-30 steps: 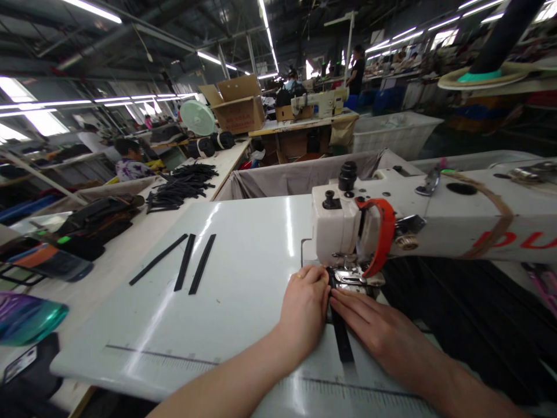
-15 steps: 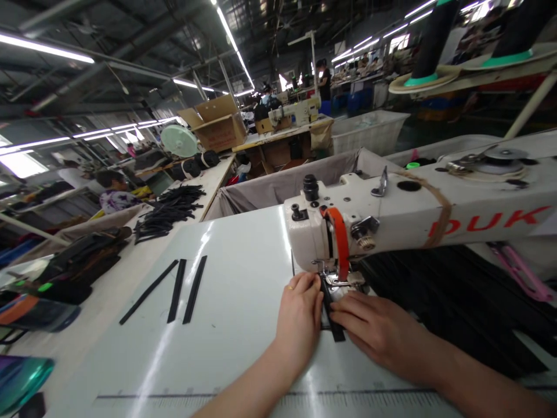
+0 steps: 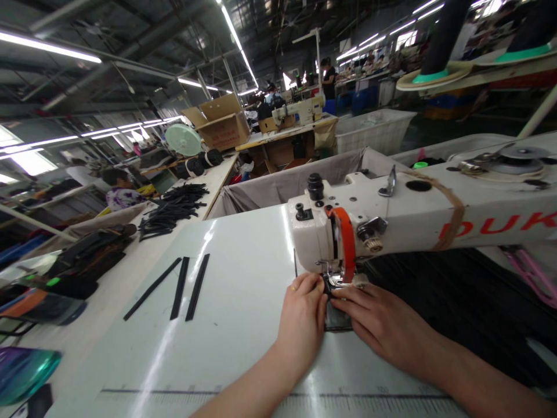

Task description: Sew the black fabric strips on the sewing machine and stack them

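A short end of a black fabric strip (image 3: 325,284) shows at the presser foot (image 3: 338,281) of a white sewing machine (image 3: 311,229). My left hand (image 3: 300,310) is closed, its bent fingertips pressed on the strip's left side. From the right, my right hand (image 3: 378,316) holds the strip's near end between thumb and fingers, close to the foot. Its thumb and fingertips are partly hidden. The rest of the strip is out of sight behind fingers and foot. Below the fingertips, a dark metal plate (image 3: 337,321) is set into the pale tabletop (image 3: 243,348).
Loose black strips (image 3: 179,288) lie left on the tabletop. Beyond is a pile of black strips (image 3: 172,209). A printed ruler (image 3: 322,400) runs along the front. Dark fabric (image 3: 418,273) lies under the machine arm. A cloth-lined bin (image 3: 270,188) stands behind; a person (image 3: 119,191) sits far left.
The black strip has moved away from me under the foot; its long near end no longer shows, uncovering the metal plate. My right fingers have moved slightly forward. The whole view has shifted slightly.
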Demonstrator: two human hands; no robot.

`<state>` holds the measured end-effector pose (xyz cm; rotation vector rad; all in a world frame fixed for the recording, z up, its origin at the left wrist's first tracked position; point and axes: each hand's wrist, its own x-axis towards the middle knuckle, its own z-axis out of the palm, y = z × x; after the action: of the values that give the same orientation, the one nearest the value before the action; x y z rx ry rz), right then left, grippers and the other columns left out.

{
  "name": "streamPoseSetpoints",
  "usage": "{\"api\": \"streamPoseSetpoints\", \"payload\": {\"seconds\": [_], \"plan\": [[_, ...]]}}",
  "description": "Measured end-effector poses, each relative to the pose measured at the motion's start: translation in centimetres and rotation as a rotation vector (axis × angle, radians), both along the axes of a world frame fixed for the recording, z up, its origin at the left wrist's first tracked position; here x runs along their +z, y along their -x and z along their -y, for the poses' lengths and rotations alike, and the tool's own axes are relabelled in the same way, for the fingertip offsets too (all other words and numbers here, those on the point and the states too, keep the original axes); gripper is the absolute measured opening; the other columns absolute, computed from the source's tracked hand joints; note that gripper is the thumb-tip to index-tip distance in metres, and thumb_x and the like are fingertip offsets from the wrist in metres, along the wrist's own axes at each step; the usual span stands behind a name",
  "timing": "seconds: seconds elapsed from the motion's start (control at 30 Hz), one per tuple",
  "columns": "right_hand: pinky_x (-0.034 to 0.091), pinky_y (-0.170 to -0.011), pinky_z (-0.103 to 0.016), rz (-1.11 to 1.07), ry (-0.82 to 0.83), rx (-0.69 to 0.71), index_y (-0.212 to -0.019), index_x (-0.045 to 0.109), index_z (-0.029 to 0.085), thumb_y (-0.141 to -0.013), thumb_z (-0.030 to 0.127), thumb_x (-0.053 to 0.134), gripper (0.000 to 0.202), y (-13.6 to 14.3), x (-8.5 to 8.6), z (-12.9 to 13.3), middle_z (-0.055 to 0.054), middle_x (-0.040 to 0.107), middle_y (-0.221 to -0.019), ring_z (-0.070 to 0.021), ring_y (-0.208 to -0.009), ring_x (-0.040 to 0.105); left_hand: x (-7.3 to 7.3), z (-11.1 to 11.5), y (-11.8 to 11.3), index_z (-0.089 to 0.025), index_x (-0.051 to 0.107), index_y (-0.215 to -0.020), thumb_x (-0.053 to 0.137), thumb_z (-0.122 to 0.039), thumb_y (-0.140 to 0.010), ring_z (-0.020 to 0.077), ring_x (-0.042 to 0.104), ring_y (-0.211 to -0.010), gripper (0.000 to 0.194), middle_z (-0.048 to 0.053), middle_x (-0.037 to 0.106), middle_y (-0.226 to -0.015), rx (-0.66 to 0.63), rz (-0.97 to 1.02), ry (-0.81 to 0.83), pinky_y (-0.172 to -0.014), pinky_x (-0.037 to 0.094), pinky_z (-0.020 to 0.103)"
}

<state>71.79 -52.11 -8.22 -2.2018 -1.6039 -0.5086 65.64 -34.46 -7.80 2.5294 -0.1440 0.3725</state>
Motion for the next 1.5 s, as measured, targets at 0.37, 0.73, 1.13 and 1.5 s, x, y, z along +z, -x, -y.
{"api": "streamPoseSetpoints", "payload": {"seconds": [0.37, 0.73, 1.13, 1.5], "plan": [[0.057, -0.071, -0.04, 0.125, 0.068, -0.118, -0.118, 0.064, 0.006, -0.084, 0.008, 0.053, 0.036, -0.36, -0.64, -0.5, -0.017, 0.07, -0.105, -0.0269, -0.084, 0.066, -0.03, 0.27, 0.14, -0.017, 0.066, -0.102, 0.049, -0.006, -0.093, 0.0264, 0.056, -0.111, 0.022, 0.01, 0.065, -0.114, 0.004, 0.027, -0.064, -0.097, 0.05, 0.046], [0.057, -0.078, -0.043, 0.068, 0.09, -0.112, -0.122, 0.061, 0.007, -0.086, 0.009, 0.052, 0.038, -0.25, -0.63, -0.37, -0.017, 0.068, -0.108, -0.0281, -0.093, 0.065, -0.44, 0.75, 0.2, -0.015, 0.06, -0.108, 0.044, -0.011, -0.095, 0.0286, 0.056, -0.114, 0.021, 0.012, 0.064, -0.111, 0.049, 0.025, -0.259, -0.093, 0.053, 0.047], [0.057, -0.076, -0.043, 0.086, 0.075, -0.1, -0.115, 0.064, 0.006, -0.085, 0.007, 0.051, 0.032, -0.1, -0.31, -0.52, -0.017, 0.068, -0.107, -0.0276, -0.089, 0.064, -0.15, 0.86, 0.06, -0.015, 0.059, -0.11, 0.045, -0.012, -0.095, 0.0291, 0.054, -0.115, 0.021, 0.012, 0.063, -0.115, 0.06, -0.033, -0.253, -0.099, 0.05, 0.048], [0.056, -0.075, -0.04, 0.085, 0.08, -0.096, -0.118, 0.063, 0.007, -0.084, 0.007, 0.05, 0.035, -0.07, -0.17, -0.44, -0.017, 0.067, -0.108, -0.0255, -0.087, 0.064, -0.61, 0.23, 0.33, -0.014, 0.059, -0.115, 0.045, -0.008, -0.092, 0.0281, 0.057, -0.112, 0.028, 0.013, 0.062, -0.118, 0.016, 0.028, -0.192, -0.095, 0.052, 0.047]]}}
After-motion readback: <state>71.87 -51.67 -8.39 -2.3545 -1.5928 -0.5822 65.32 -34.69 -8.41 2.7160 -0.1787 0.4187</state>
